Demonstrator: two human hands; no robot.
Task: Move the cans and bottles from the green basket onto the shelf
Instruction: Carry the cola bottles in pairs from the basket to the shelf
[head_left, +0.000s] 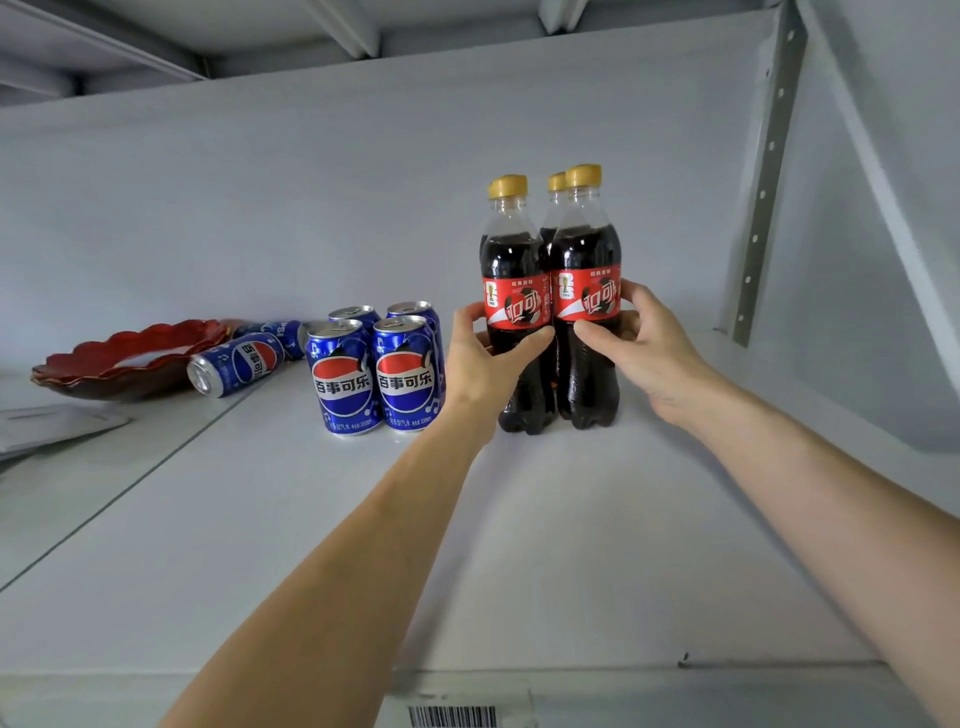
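Now my left hand (480, 358) and right hand (649, 345) curl their fingers around the two front cola bottles (550, 312), full of dark drink. Left of these bottles stand four blue cans (376, 364) upright on the shelf (519, 545).

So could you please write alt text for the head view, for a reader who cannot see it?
A person's left hand and right hand grip two front cola bottles in an upright cluster of four on a white shelf. Left of them stand four blue cans; further left, two more cans lie beside a red dish.
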